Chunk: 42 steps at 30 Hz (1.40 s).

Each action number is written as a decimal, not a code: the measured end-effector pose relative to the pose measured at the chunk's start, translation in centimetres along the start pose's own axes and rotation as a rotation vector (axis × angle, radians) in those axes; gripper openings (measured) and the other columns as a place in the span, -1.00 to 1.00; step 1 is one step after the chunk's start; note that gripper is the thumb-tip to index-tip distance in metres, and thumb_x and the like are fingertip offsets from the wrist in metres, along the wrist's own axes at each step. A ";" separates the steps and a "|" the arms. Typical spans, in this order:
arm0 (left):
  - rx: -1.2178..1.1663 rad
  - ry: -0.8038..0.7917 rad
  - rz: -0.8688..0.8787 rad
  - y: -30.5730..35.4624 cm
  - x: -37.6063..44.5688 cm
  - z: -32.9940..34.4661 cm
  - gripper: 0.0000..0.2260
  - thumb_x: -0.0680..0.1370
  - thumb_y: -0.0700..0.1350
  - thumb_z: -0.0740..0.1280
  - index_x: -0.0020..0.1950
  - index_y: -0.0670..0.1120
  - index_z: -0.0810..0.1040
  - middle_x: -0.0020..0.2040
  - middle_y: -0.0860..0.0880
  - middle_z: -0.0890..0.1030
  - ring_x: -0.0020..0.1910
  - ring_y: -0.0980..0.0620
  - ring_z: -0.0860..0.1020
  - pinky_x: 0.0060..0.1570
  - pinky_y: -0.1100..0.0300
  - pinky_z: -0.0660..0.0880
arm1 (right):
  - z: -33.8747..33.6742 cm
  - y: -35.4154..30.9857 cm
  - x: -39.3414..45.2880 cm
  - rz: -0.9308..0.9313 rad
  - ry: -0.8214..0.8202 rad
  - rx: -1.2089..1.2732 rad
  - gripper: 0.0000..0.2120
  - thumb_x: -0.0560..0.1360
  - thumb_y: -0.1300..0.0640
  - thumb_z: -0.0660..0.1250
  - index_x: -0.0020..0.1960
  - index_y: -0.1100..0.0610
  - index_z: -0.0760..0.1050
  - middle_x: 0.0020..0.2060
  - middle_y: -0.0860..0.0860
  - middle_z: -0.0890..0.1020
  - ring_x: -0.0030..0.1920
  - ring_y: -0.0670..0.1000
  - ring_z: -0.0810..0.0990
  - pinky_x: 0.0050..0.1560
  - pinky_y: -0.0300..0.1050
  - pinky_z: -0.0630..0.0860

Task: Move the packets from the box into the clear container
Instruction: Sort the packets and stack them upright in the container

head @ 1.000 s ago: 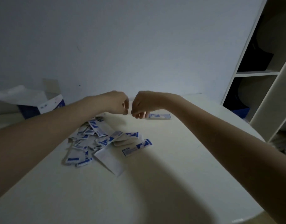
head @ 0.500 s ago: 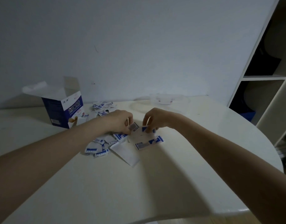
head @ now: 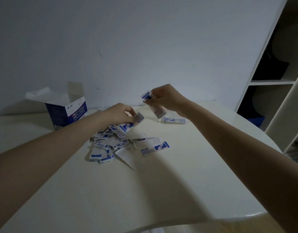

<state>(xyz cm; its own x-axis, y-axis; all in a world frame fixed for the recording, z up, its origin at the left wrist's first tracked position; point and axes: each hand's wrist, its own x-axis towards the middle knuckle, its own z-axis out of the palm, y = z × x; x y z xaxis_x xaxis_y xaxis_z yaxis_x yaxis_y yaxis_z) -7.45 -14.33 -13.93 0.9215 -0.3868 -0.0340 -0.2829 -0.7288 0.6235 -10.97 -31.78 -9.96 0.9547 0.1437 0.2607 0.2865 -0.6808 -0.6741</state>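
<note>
Since half a second before, both hands had risen from the pile and drawn apart, and the view had tilted so the clear container seen earlier near the wall was no longer discernible. Nearest the camera, two bare forearms ran in from the lower corners, cut off by the frame edges, above the pale rounded surface [head: 161, 190]. A folded white paper slip [head: 126, 157] lay at the near edge of the packet pile [head: 104, 145], a loose heap of small white-and-blue packets; the dim light made their printing hard to read. Just right of the pile lay a single flat packet [head: 155, 148] with blue ends, beside some peeled white backing.

Farther on, the left hand [head: 118, 115] hovered over the pile, fingers curled, pinching a blue-and-white packet [head: 130, 125] between thumb and fingertips. The right hand [head: 165, 98] was raised above the surface, its curled fingers pinching a blue-and-white wrapper [head: 146, 95] at the top, with a longer strip [head: 159, 111] hanging below it; motion blur kept me from telling whether these were one piece or two. Another packet [head: 174, 120] lay on the surface below that hand.

At the far left stood the open blue-and-white box [head: 69, 113], flaps up, near the wall. A white shelf unit [head: 279, 81] was cut off at the right edge, its contents too dark to identify.
</note>
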 end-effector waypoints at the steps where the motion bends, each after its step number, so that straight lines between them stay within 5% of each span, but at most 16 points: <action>1: 0.019 0.007 0.023 -0.1 -0.1 -0.1 -0.83 0.46 0.09 0.38 -0.11 0.01 0.53 -0.18 0.00 0.58 -0.21 0.04 0.53 -0.14 0.22 0.42 | 0.2 -0.3 -0.2 -0.020 -0.070 -0.036 -0.80 0.48 0.16 0.35 -0.31 0.17 0.52 -0.27 0.07 0.58 -0.30 -0.02 0.45 -0.31 -0.27 0.33; 3: 0.021 0.015 0.077 0.1 -0.6 -0.1 -0.80 0.43 0.07 0.42 -0.06 0.00 0.55 -0.18 0.01 0.58 -0.19 0.06 0.53 -0.18 0.23 0.41 | 0.9 -0.7 -0.6 -0.037 -0.191 -0.148 -0.79 0.51 0.14 0.31 -0.02 0.30 0.59 -0.02 0.17 0.62 -0.14 0.04 0.50 -0.22 -0.26 0.40; 5: 0.038 0.021 0.140 0.6 -0.9 0.1 -0.76 0.41 0.02 0.45 -0.05 -0.09 0.54 -0.21 -0.03 0.59 -0.23 0.02 0.52 -0.24 0.22 0.39 | 1.5 -0.6 -0.7 -0.026 -0.244 -0.226 -0.72 0.51 0.12 0.31 0.07 0.33 0.56 0.03 0.23 0.58 -0.10 0.10 0.50 -0.15 -0.18 0.44; 9: -0.055 -0.008 0.144 1.3 -1.6 0.6 -0.62 0.37 0.01 0.49 0.08 -0.05 0.45 -0.11 -0.06 0.66 -0.19 0.03 0.55 -0.13 0.18 0.41 | 1.3 -0.2 -1.1 0.062 -0.238 -0.281 -0.83 0.45 0.17 0.39 -0.26 0.24 0.56 -0.39 0.06 0.49 -0.38 -0.03 0.37 -0.41 -0.33 0.25; 11: -0.061 -0.005 0.139 1.2 -1.9 0.4 -0.63 0.37 0.03 0.48 0.08 -0.01 0.44 -0.17 0.02 0.65 -0.21 0.11 0.54 -0.21 0.24 0.39 | 0.9 0.1 -1.3 0.078 -0.241 -0.284 -0.70 0.45 0.19 0.38 -0.43 0.12 0.43 -0.42 0.02 0.50 -0.40 -0.06 0.39 -0.40 -0.33 0.30; 14: -0.042 -0.008 0.155 0.9 -1.7 0.4 -0.78 0.49 -0.12 0.38 0.08 -0.03 0.41 -0.11 -0.04 0.63 -0.14 0.04 0.53 -0.18 0.23 0.39 | 0.7 0.2 -1.8 0.091 -0.288 -0.131 -0.79 0.54 0.25 0.24 -0.26 0.11 0.51 -0.05 0.12 0.67 -0.12 0.02 0.60 -0.02 -0.19 0.49; 19: -0.036 -0.085 0.122 1.5 -1.3 1.4 -0.67 0.50 -0.11 0.37 0.21 -0.06 0.36 0.05 -0.02 0.57 0.01 0.01 0.55 0.05 0.15 0.47 | 0.8 -0.2 -1.7 0.010 -0.263 -0.349 -0.90 0.57 0.19 0.18 0.07 0.17 0.39 -0.06 0.07 0.56 -0.12 0.04 0.49 -0.28 -0.28 0.35; 21: -0.072 -0.031 0.163 2.3 -1.3 1.7 -0.57 0.44 -0.12 0.44 0.24 -0.05 0.35 0.06 -0.01 0.55 0.00 0.02 0.54 -0.03 0.20 0.48 | 0.7 -0.2 -1.7 -0.021 -0.235 -0.329 -0.95 0.52 0.16 0.29 -0.07 0.13 0.44 -0.19 -0.01 0.54 -0.21 -0.01 0.48 -0.30 -0.29 0.34; 25: -0.174 0.067 0.184 2.9 -1.2 2.1 -0.58 0.42 -0.25 0.45 0.18 -0.03 0.37 0.05 -0.03 0.48 -0.11 0.04 0.49 -0.20 0.32 0.43 | 0.0 0.2 -2.4 0.047 -0.311 -0.148 -0.73 0.42 0.18 0.42 -0.37 0.06 0.39 -0.35 -0.07 0.49 -0.33 -0.13 0.44 -0.30 -0.34 0.33; 28: -0.283 0.080 0.155 2.9 -1.4 2.7 -0.64 0.45 -0.27 0.41 0.15 -0.02 0.37 0.07 -0.05 0.51 -0.20 0.08 0.52 -0.23 0.33 0.47 | 0.3 1.2 -2.8 0.114 -0.358 -0.096 -0.72 0.42 0.27 0.40 -0.38 0.14 0.37 -0.40 0.01 0.45 -0.35 -0.06 0.43 -0.33 -0.33 0.41; 30: -0.313 0.058 0.091 2.9 -1.6 3.1 -0.65 0.48 -0.23 0.39 0.20 -0.07 0.36 0.03 -0.05 0.53 -0.22 0.09 0.53 -0.27 0.37 0.52 | 0.4 2.5 -2.8 0.100 -0.303 -0.292 -0.70 0.41 0.24 0.41 -0.40 0.10 0.35 -0.42 -0.02 0.40 -0.38 -0.05 0.37 -0.39 -0.28 0.30; 33: -0.012 -0.101 -0.022 2.9 -2.0 4.1 -0.65 0.48 -0.06 0.40 0.19 -0.11 0.40 0.02 -0.06 0.54 -0.14 0.01 0.55 -0.14 0.21 0.55 | 0.1 4.3 -3.4 0.059 -0.230 -0.530 -0.90 0.39 0.20 0.42 -0.14 0.14 0.51 -0.24 -0.01 0.46 -0.20 0.01 0.42 -0.25 -0.21 0.34; 34: 0.150 -0.189 -0.007 3.0 -2.1 4.6 -0.64 0.46 0.00 0.41 0.17 -0.11 0.44 0.05 -0.06 0.55 -0.14 0.01 0.54 -0.14 0.18 0.51 | 0.0 4.9 -3.6 0.051 -0.219 -0.544 -0.81 0.39 0.19 0.42 -0.02 0.16 0.52 -0.19 -0.01 0.46 -0.16 0.02 0.41 -0.19 -0.21 0.34; 36: 0.353 -0.288 0.054 3.2 -2.4 5.6 -0.63 0.43 0.05 0.42 0.15 -0.10 0.49 0.03 -0.03 0.55 -0.16 0.04 0.50 -0.20 0.23 0.43 | 0.2 5.7 -4.0 0.019 -0.238 -0.588 -0.95 0.42 0.20 0.38 -0.14 0.15 0.53 -0.28 -0.01 0.44 -0.18 0.02 0.39 -0.22 -0.21 0.30; 38: 0.413 -0.267 0.077 3.5 -2.4 6.1 -0.64 0.43 0.01 0.43 0.14 -0.12 0.50 -0.03 0.01 0.52 -0.14 0.05 0.48 -0.25 0.24 0.39 | 1.1 6.2 -4.5 0.019 -0.248 -0.611 -0.83 0.44 0.19 0.34 -0.32 0.15 0.49 -0.38 0.02 0.44 -0.21 0.03 0.39 -0.27 -0.16 0.30; 42: 0.357 -0.282 0.025 3.9 -2.1 6.2 -0.70 0.44 -0.06 0.45 0.07 -0.20 0.55 -0.08 -0.10 0.63 -0.31 0.05 0.49 -0.28 0.25 0.42 | 1.7 7.4 -4.8 0.098 -0.230 -0.452 -0.81 0.53 0.20 0.23 -0.26 0.17 0.45 -0.37 0.01 0.40 -0.27 0.05 0.37 -0.34 -0.26 0.33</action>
<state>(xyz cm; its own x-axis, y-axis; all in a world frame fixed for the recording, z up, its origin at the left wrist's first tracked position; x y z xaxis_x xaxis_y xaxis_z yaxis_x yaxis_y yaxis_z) -12.13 -19.86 -16.23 0.8185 -0.5098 -0.2649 -0.4239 -0.8471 0.3204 -13.26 -36.28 -17.39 0.9829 0.1834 0.0185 0.1801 -0.9339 -0.3087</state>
